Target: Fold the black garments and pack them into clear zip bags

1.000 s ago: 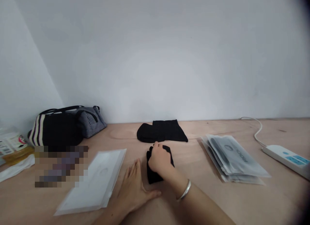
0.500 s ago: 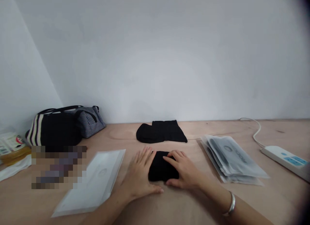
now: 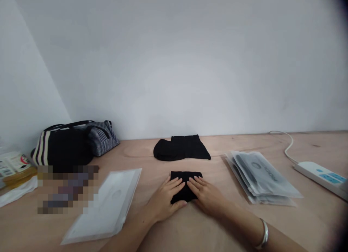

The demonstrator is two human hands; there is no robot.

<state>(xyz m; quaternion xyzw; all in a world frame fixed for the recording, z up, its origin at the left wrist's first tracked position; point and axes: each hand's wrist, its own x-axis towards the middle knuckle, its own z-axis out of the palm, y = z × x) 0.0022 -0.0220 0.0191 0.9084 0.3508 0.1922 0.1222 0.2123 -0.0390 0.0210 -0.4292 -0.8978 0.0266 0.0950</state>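
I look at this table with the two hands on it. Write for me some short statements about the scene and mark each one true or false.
1. The left hand and the right hand both lie flat on the small folded black cloth. True.
2. The striped fabric bag stands at the right end of the wooden table. False: it stands at the far left, by the wall.
3. A second pile of black cloth lies behind the folded one, apart from it. True.
4. The white power strip lies on top of the stack of clear plastic bags. False: it lies further right, apart from the stack.
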